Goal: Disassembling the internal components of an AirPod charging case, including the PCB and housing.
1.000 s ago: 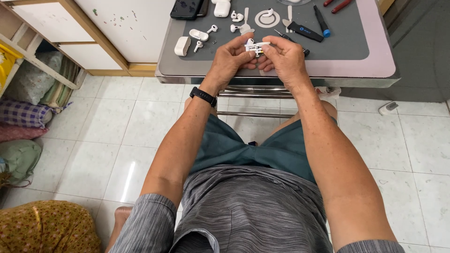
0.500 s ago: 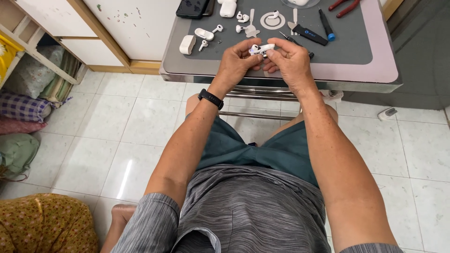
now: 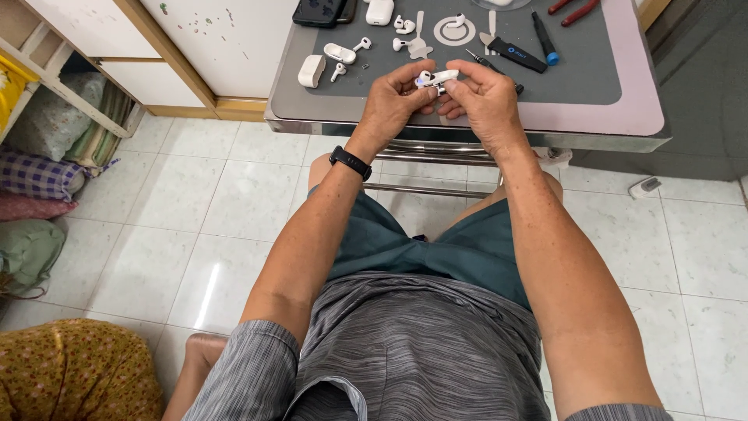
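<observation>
A: Biggest thing first: the table [image 3: 639,117] is sitting right over the person's knees with a grey mat [image 3: 576,74] on top, probably so small parts aren't sliding off. Both hands are hanging just above its near edge.

B: Yeah, and the left hand [image 3: 389,105] and right hand [image 3: 483,101] are pinching one white earbud [image 3: 436,77] between them, fingertips nearly closed on it from both ends. I'm guessing the two-sided grip is keeping it steady.

A: Other stuff is parked further back: a black phone [image 3: 323,11], a black tool with a blue tip [image 3: 543,37], an open white case [image 3: 340,53] with loose buds beside it. Looks like it's all being kept within reach but off the working spot.

B: Versus half a second ago, the hands are staying together at the same edge, and the earbud is sitting flatter between the fingers now. Table's drifting a bit right in view, so the head's moving.
</observation>
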